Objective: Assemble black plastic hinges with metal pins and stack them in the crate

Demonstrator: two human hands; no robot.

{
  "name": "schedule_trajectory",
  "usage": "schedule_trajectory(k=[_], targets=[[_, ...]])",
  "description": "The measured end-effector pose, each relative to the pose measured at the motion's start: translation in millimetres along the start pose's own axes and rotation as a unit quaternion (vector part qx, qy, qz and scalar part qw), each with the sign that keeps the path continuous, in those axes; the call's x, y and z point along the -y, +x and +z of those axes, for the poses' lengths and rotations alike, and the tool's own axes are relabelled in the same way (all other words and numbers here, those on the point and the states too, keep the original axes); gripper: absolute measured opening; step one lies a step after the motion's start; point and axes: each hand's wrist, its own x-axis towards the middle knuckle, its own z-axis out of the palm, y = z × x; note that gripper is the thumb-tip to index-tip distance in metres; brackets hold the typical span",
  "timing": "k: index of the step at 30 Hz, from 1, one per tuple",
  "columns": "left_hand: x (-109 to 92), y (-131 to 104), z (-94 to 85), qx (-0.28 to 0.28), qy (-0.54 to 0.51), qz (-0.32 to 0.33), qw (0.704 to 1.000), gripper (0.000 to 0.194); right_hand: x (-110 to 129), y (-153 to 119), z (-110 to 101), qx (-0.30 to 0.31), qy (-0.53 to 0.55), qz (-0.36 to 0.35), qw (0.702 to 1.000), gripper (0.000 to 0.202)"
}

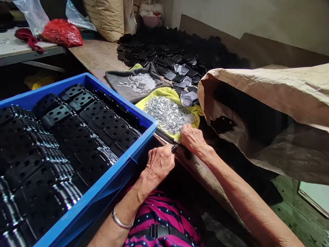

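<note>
My left hand (159,163) is closed with its back toward me, and a small black piece (174,148) pokes out past its thumb side. How much of that piece the fist hides, I cannot tell. Just beyond, my right hand (193,137) has its fingers pinched at the near edge of a pile of small shiny metal pins (168,113). Whatever lies between those fingertips is hidden. The pins rest on a yellow cloth (164,92). Behind it, a grey cloth (117,82) carries small whitish, translucent pieces (141,83).
At the left, a blue crate (123,168) holds rows of black plates with holes and metal rods. Black ridged pads (169,48) are heaped at the back. A large brown paper sack (257,82) gapes at the right. A red plastic bag (63,32) sits back left.
</note>
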Motion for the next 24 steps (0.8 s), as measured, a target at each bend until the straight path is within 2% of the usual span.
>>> schedule_trajectory(k=[8, 11, 14, 16, 20, 22, 24], targets=[[-3, -2, 5.0, 0.021, 0.062, 0.022, 0.998, 0.028, -9, 2, -3, 0.012, 0.036, -0.002, 0.999, 0.023], [-2, -1, 6.0, 0.037, 0.07, 0.027, 0.997, 0.029, -15, -10, -10, -0.018, 0.133, 0.001, 0.991, 0.024], [-3, 0, 5.7, 0.047, 0.082, 0.053, 0.994, 0.029, -19, -29, -13, -0.05, 0.27, -0.025, 0.961, 0.016], [-6, 0, 3.9, 0.041, 0.092, 0.062, 0.993, 0.03, -18, -41, -10, -0.05, 0.357, -0.055, 0.931, 0.014], [-12, -1, -2.7, 0.049, 0.097, 0.047, 0.993, 0.028, -11, -50, 2, -0.065, 0.546, -0.072, 0.832, 0.008], [-14, -1, -5.7, 0.069, 0.102, 0.051, 0.991, 0.028, -8, -50, 5, -0.086, 0.56, -0.05, 0.822, 0.003], [-15, -1, -7.8, 0.073, 0.109, 0.051, 0.99, 0.029, -6, -49, 6, -0.108, 0.549, -0.042, 0.828, 0.005]])
